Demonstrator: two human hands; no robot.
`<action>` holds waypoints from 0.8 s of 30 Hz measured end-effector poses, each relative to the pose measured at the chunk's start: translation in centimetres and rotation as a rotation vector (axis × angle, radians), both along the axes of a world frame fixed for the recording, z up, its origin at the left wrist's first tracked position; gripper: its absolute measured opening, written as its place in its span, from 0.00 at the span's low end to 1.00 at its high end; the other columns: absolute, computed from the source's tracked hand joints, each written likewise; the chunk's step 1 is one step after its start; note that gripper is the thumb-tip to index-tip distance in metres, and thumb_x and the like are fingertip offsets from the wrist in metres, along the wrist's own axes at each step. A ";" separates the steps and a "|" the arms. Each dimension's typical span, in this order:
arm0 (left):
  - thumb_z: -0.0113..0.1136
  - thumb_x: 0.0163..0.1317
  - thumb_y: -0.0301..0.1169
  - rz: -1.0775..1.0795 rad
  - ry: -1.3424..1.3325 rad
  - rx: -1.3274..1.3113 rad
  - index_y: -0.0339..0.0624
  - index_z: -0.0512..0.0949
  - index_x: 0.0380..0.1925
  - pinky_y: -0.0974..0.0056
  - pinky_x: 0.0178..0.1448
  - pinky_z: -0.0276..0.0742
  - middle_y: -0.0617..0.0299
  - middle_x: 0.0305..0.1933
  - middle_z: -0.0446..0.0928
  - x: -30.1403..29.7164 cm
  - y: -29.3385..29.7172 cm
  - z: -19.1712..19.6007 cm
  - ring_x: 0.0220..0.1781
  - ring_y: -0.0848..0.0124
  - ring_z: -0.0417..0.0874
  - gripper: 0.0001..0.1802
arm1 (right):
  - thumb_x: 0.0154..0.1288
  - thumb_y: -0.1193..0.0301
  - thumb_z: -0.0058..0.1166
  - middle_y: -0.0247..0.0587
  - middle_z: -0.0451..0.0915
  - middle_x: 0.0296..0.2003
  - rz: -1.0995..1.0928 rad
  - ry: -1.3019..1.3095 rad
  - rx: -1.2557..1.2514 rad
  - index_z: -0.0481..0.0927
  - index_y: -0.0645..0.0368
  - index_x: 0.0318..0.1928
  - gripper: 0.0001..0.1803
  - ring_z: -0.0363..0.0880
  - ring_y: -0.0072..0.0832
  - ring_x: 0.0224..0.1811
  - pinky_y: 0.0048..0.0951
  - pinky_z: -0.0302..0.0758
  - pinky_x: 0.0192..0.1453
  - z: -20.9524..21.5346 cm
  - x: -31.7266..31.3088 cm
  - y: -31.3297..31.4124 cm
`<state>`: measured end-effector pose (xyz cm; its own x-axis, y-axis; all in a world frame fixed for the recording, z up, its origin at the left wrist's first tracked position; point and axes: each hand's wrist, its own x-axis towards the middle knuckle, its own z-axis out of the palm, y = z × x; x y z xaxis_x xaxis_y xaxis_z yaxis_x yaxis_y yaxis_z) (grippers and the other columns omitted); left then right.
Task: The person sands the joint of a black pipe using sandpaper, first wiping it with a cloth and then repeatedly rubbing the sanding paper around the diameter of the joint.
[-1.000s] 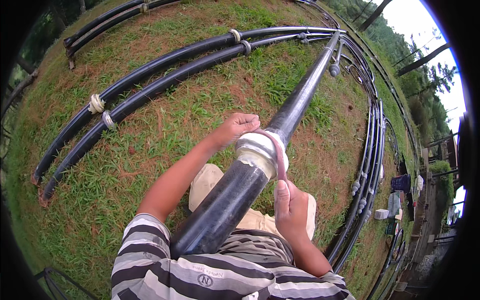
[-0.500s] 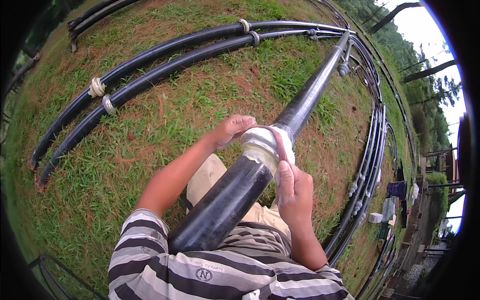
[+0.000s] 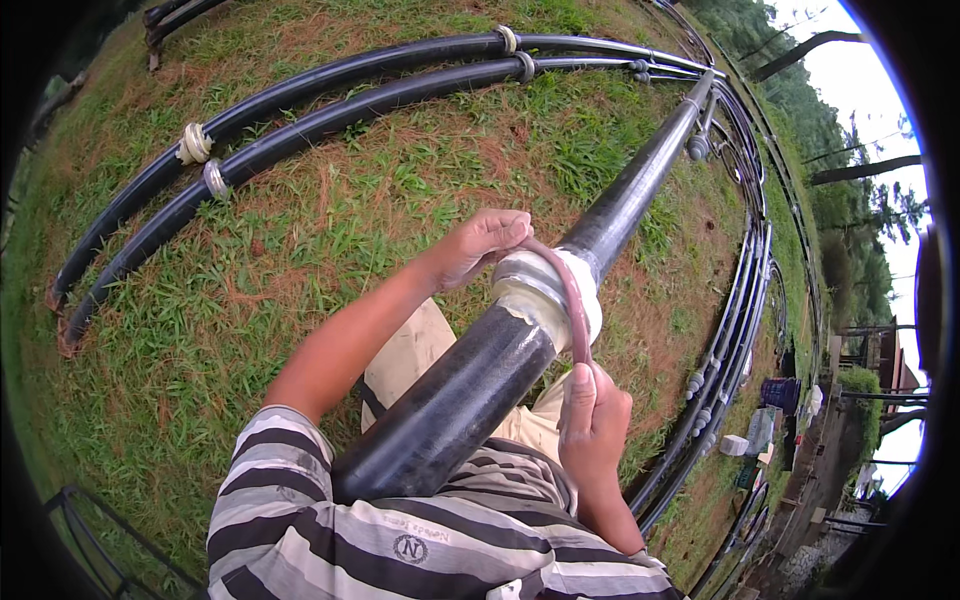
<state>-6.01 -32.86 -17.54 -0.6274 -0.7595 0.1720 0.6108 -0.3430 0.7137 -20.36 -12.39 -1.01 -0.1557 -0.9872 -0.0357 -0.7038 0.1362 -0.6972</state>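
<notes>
A thick black pipe (image 3: 448, 408) runs from against my body out over the grass to the far right. Around it sits a whitish ring-shaped collar (image 3: 530, 284), with a cream-coloured, ragged-edged band on its near side. Over the collar lies a narrow brownish-pink strip (image 3: 574, 290), bent across its top. My left hand (image 3: 488, 243) pinches the strip's upper end, just beyond the collar's left side. Thumb up, my right hand (image 3: 594, 405) grips the strip's lower end to the right of the pipe. Both hands have whitish dust on them.
Two long black pipes (image 3: 330, 128) with pale collars lie curved across the grass on the left. More pipes (image 3: 735, 320) run along the right. Beyond them are a dark bucket (image 3: 781, 394) and a white block (image 3: 734, 445). Trees rise at the upper right.
Both hands have moved outward from the collar, left hand up and right hand slightly down. More of the strip shows between them, stretched over the collar. The view has shifted slightly.
</notes>
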 end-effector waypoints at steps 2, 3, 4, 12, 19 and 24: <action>0.58 0.79 0.53 -0.034 -0.081 -0.457 0.43 0.76 0.33 0.68 0.45 0.67 0.72 0.32 0.70 0.9 -2.1 1.5 0.38 0.78 0.71 0.24 | 0.87 0.60 0.43 0.46 0.70 0.17 0.042 0.028 0.059 0.80 0.66 0.39 0.24 0.72 0.42 0.17 0.42 0.66 0.27 0.1 -0.4 2.5; 0.58 0.79 0.53 -0.025 -0.073 -0.453 0.43 0.76 0.33 0.68 0.45 0.67 0.72 0.32 0.70 0.8 -2.5 1.0 0.38 0.78 0.71 0.24 | 0.87 0.61 0.43 0.46 0.69 0.17 0.043 0.014 0.045 0.79 0.65 0.37 0.23 0.73 0.43 0.17 0.43 0.65 0.26 0.0 0.0 2.7; 0.58 0.79 0.52 -0.042 -0.060 -0.426 0.43 0.77 0.35 0.69 0.46 0.68 0.72 0.33 0.71 0.8 -2.8 0.3 0.39 0.78 0.73 0.23 | 0.87 0.61 0.44 0.47 0.69 0.17 0.057 0.049 0.017 0.78 0.65 0.36 0.22 0.72 0.44 0.17 0.44 0.65 0.27 0.0 0.0 2.0; 0.58 0.80 0.47 -0.039 0.055 -0.070 0.44 0.77 0.37 0.70 0.47 0.69 0.72 0.36 0.74 -0.8 -1.3 -1.6 0.40 0.81 0.74 0.19 | 0.88 0.56 0.43 0.28 0.66 0.17 -0.022 0.028 -0.032 0.71 0.61 0.26 0.30 0.65 0.17 0.17 0.29 0.60 0.23 -0.4 -0.3 -0.1; 0.56 0.82 0.46 -0.071 -0.037 -0.295 0.45 0.77 0.36 0.71 0.46 0.70 0.73 0.35 0.72 -1.1 -3.3 -3.4 0.39 0.81 0.73 0.18 | 0.88 0.56 0.44 0.26 0.66 0.17 0.050 0.117 -0.117 0.70 0.62 0.26 0.30 0.65 0.17 0.18 0.29 0.60 0.23 -1.1 0.7 -2.9; 0.57 0.81 0.44 -0.053 0.034 -0.112 0.44 0.78 0.36 0.70 0.47 0.71 0.73 0.36 0.74 -1.1 -1.8 -1.7 0.40 0.82 0.75 0.17 | 0.89 0.58 0.43 0.29 0.64 0.17 -0.027 0.104 -0.078 0.70 0.63 0.27 0.29 0.61 0.18 0.19 0.32 0.57 0.24 -1.0 0.7 -0.1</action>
